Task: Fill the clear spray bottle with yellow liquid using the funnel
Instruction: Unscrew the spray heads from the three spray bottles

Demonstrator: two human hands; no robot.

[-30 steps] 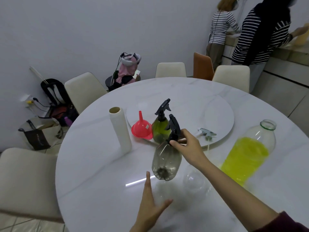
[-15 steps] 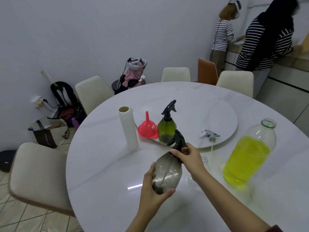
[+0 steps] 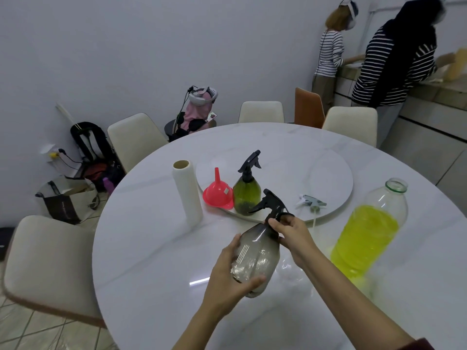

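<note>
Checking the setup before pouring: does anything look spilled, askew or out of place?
No spill shows. One oddity: a loose spray head with its tube lies on the turntable's edge. The red funnel stands upside down, unused.

Table (image 3: 151, 248): bore everything.
Turntable (image 3: 316, 173): lay at its centre.
Roll (image 3: 187, 190): stood left of the funnel (image 3: 217, 193).
Sprayer (image 3: 247, 188): just right of the funnel.
Trigger head (image 3: 311, 201): on the turntable's near edge.
Jug (image 3: 369, 231): far right.
Held bottle (image 3: 257, 253): nearest, between both hands.

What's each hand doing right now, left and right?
Left hand: closed around the body of the smoky grey spray bottle, held above the table.
Right hand: fingers gripping that bottle's neck, under the black trigger head.
</note>
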